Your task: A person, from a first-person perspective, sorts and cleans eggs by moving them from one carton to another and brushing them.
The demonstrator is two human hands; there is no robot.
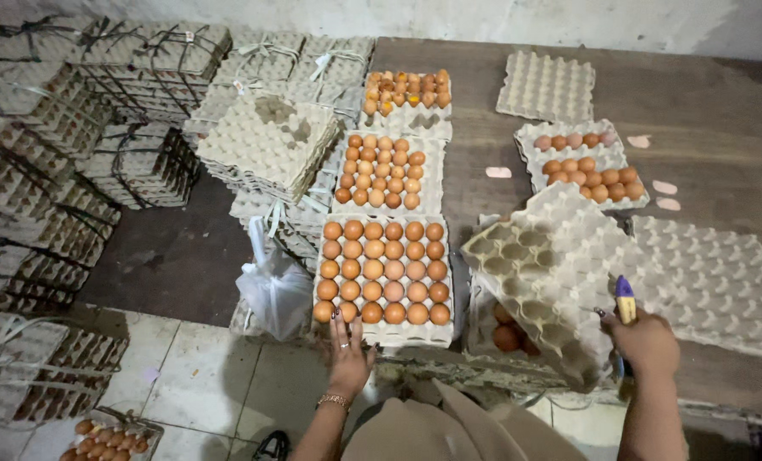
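Overhead, right hand (647, 341) tilts empty egg tray (545, 273).

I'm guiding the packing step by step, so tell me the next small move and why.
Probably lower the empty tray flat. The right hand holds it tilted over a tray that has eggs under it, together with a small yellow and purple tool, while the left hand rests at the edge of the full tray.

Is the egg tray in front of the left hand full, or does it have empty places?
Full, as far as visible. The egg tray shows brown eggs in every row, without gaps; the left hand touches its near edge.
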